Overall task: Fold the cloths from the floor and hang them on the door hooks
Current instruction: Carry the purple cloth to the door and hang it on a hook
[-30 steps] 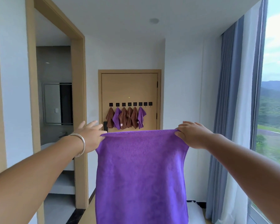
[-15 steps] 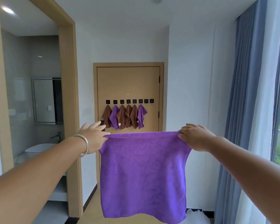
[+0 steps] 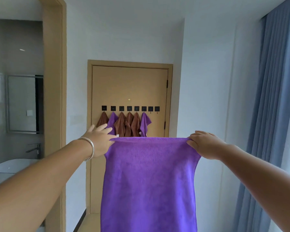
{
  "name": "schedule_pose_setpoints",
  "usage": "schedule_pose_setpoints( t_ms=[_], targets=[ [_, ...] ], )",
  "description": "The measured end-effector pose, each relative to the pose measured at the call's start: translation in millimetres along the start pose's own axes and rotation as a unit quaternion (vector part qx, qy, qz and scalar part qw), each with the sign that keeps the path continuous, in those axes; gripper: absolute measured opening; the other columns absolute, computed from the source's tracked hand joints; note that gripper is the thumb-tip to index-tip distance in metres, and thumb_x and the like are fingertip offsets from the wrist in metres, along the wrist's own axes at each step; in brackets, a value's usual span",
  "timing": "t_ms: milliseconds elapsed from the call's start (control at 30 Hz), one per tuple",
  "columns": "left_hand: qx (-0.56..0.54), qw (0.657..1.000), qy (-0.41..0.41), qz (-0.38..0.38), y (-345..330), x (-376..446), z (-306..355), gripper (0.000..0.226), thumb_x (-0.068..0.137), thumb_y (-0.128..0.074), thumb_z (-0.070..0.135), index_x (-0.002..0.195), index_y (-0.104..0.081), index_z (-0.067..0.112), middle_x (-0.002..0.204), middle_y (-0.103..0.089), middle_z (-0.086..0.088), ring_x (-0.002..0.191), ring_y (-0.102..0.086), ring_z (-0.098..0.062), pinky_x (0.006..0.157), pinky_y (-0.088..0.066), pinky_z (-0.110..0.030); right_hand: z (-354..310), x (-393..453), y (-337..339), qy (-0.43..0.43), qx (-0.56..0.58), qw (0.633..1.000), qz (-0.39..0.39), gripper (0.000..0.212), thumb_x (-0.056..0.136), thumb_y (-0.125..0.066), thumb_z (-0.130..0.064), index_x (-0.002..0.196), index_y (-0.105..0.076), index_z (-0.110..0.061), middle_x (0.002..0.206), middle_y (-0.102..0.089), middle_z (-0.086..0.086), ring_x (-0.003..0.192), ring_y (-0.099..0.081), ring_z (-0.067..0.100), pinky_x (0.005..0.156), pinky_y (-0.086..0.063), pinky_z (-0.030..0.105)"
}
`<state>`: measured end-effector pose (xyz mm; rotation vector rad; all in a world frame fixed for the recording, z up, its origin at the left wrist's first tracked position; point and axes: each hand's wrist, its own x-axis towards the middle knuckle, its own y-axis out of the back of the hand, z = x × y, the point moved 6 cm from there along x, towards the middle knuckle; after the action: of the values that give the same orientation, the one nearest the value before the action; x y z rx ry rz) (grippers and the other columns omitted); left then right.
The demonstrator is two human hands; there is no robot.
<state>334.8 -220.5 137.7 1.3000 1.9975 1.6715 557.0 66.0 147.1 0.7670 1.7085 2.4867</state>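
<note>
We are holding the purple microfiber cloth (image 3: 149, 181) up in front of us, our left hand (image 3: 97, 141) pinching its top left corner and our right hand (image 3: 204, 144) pinching the top right, so it is hanging flat and stretched, ready for folding. Well ahead, six cloths are hanging on the door hooks (image 3: 130, 108), leaving the two rightmost hooks free for this one.

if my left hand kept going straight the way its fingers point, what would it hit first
Probably the hung cloths on the door: the left hand points up and forward at them, nothing visible between. Depth is unclear.
</note>
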Motion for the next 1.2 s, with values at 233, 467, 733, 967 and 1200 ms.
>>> schedule_pose_setpoints(
  t_ms=[233, 467, 733, 967, 1200],
  targets=[
    [0.048, 0.998, -0.037, -0.031, -67, 94, -23, 0.047, 0.103, -0.025, 0.030, 0.150, -0.025, 0.035, 0.162, -0.008, 0.001, 0.148, 0.007, -0.024, 0.117, -0.005, -0.054, -2, 87, -70, -0.001, -0.025, 0.999, -0.034, 0.035, 0.105, -0.025, -0.034, 0.125, -0.054, -0.032, 0.126, -0.054, -0.013, 0.135, -0.033, 0.017, 0.110, -0.031, 0.039],
    [0.098, 0.993, -0.062, -0.038, -122, 191, -25, 0.050, 0.101, -0.035, 0.026, 0.150, -0.026, 0.029, 0.161, -0.008, -0.004, 0.148, 0.004, -0.029, 0.116, -0.009, -0.057, 22, 185, -129, -0.011, -0.010, 0.999, -0.044, 0.037, 0.105, -0.025, -0.036, 0.131, -0.052, -0.031, 0.135, -0.051, -0.013, 0.137, -0.030, 0.017, 0.112, -0.029, 0.040],
    [0.099, 0.993, -0.037, -0.045, -168, 325, -22, 0.047, 0.102, -0.034, 0.027, 0.149, -0.029, 0.030, 0.161, -0.008, -0.004, 0.148, 0.005, -0.029, 0.117, -0.007, -0.056, 79, 319, -190, -0.029, 0.050, 0.998, -0.023, 0.045, 0.103, -0.021, -0.043, 0.124, -0.057, -0.026, 0.127, -0.055, -0.007, 0.130, -0.036, 0.015, 0.110, -0.029, 0.038],
    [-0.013, 0.999, 0.011, -0.051, -198, 434, -14, 0.046, 0.104, -0.023, 0.031, 0.150, -0.026, 0.035, 0.162, -0.007, 0.003, 0.148, 0.009, -0.017, 0.118, 0.003, -0.048, 126, 424, -244, -0.020, 0.054, 0.998, -0.025, 0.042, 0.103, -0.023, -0.039, 0.124, -0.056, -0.023, 0.124, -0.058, -0.003, 0.128, -0.039, 0.018, 0.108, -0.033, 0.038],
    [0.003, 0.997, 0.005, -0.080, -246, 528, -7, 0.047, 0.105, -0.023, 0.030, 0.151, -0.023, 0.034, 0.162, -0.005, 0.003, 0.148, 0.010, -0.018, 0.119, 0.003, -0.048, 155, 503, -305, -0.031, 0.078, 0.996, -0.038, 0.045, 0.102, -0.023, -0.042, 0.122, -0.059, -0.023, 0.120, -0.058, -0.001, 0.126, -0.042, 0.019, 0.107, -0.034, 0.039]
  ],
)
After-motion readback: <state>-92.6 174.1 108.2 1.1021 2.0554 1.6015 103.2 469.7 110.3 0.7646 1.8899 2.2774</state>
